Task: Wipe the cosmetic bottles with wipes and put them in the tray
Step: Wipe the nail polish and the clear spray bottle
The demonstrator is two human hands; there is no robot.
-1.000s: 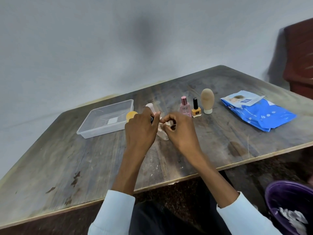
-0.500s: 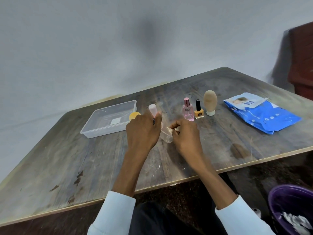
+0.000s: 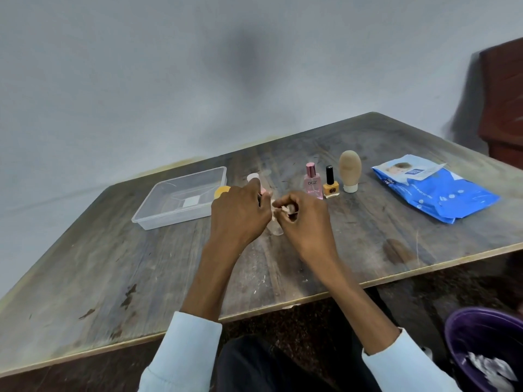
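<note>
Right hand (image 3: 304,222) pinches crumpled wipe (image 3: 286,208) against left hand's (image 3: 240,216) bottle (image 3: 254,178).

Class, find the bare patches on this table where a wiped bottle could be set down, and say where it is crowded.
Bare table lies left of the left hand, before the clear tray. Another patch lies between the right hand and the blue wipes pack. Crowded: the row of pink perfume bottle, yellow nail polish, beige bottle.

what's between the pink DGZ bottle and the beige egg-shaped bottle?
In the head view, only the yellow nail polish bottle with its black cap stands between the pink DGZ bottle and the beige bottle, close beside the pink one.
</note>
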